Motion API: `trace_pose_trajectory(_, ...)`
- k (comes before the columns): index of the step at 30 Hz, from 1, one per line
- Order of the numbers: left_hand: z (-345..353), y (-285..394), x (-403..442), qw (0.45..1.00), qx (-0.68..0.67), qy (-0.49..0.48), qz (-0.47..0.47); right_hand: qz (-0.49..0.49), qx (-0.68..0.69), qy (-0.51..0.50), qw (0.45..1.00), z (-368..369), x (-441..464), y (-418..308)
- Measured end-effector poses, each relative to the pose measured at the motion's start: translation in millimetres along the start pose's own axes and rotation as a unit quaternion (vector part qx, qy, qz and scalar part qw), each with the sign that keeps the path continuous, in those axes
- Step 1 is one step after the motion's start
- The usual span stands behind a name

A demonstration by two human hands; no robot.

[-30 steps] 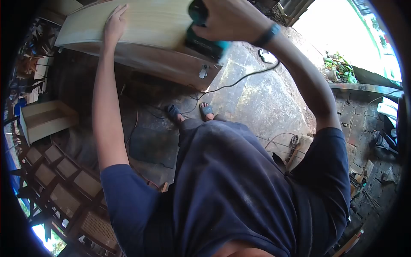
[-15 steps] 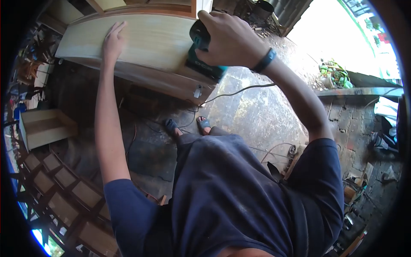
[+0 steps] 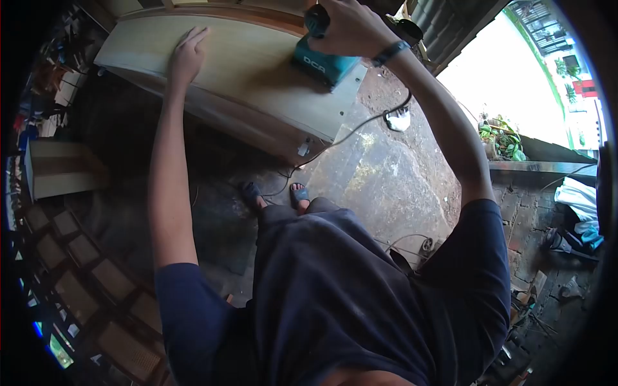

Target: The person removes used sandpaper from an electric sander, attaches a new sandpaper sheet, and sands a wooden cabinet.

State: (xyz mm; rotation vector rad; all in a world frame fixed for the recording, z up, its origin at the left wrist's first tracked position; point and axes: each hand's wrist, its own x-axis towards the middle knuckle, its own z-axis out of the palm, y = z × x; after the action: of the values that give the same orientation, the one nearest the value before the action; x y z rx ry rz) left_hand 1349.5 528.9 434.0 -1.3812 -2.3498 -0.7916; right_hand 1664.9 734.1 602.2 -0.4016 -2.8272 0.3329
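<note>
My right hand (image 3: 353,29) is wrapped around the handle of a teal power sander (image 3: 325,64) marked DCA. The sander rests on the pale wooden panel (image 3: 238,58) of a large piece of furniture, close to its right end. Further left on the same panel lies my left hand (image 3: 188,55), fingers stretched out and holding nothing. A dark cord (image 3: 360,124) runs from under my right forearm past the panel's corner toward the floor. The sander's underside is hidden against the wood.
A wooden drawer-like box (image 3: 61,168) stands at left, with several woven-panel furniture frames (image 3: 84,251) below it. The cord reaches near my sandalled feet (image 3: 299,193). A white object (image 3: 398,119) lies on the floor beyond the panel. Plants (image 3: 502,138) and white cloth (image 3: 578,201) are at right.
My right hand has moved the sander away from the panel's near edge, farther across the surface. My left hand stays flat on the panel. The whole view has shifted slightly.
</note>
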Motion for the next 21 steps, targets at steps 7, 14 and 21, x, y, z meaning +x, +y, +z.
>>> trace_pose_trajectory(7,-0.7,-1.7,0.3,1.0,-0.007,-0.019,0.017,-0.071,-0.058,0.102,0.99,-0.9,-23.8,-7.9)
trace_pose_trajectory(14,5.3,-9.1,2.4,1.0,-0.008,-0.019,0.022,0.015,-0.01,0.002,1.0,-2.9,-11.4,6.9)
trace_pose_trajectory(21,3.7,-9.7,0.5,0.999,-0.017,-0.029,0.005,-0.005,-0.007,0.026,1.0,-1.7,-18.3,10.4)
